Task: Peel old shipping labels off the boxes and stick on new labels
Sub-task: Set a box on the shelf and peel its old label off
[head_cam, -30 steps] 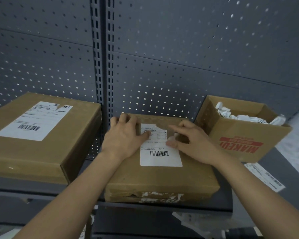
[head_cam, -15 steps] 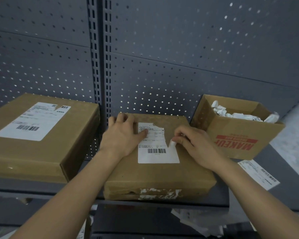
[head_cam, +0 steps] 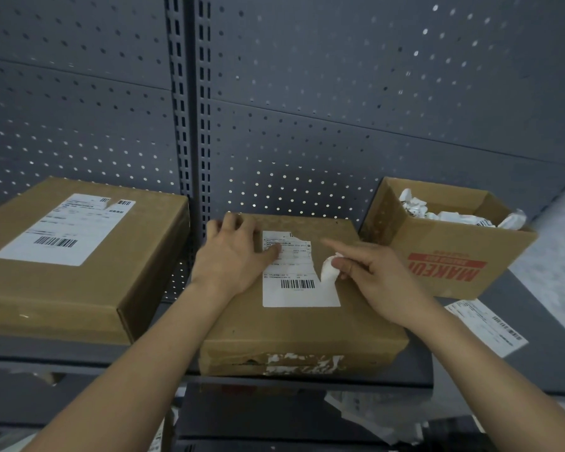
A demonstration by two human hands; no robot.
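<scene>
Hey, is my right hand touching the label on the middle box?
Touching. The head view shows the right hand pinching a curled, peeled strip of the label on the middle box.

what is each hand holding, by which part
The right hand pinches the peeled strip of the old label by its curled free end. The left hand holds nothing; it presses flat on the box.

middle box (head_cam: 300,324): laid flat on the shelf (head_cam: 552,321); white paper scraps seen stuck on its front edge.
label (head_cam: 294,288): upper right part torn away; barcode left whole.
left hand (head_cam: 232,256): laid flat on the box top, thumb pressed on the label.
right hand (head_cam: 379,275): torn strip (head_cam: 329,272) pinched, curled up from the label; index finger held straight.
open box (head_cam: 454,256): crumpled paper held inside.
</scene>
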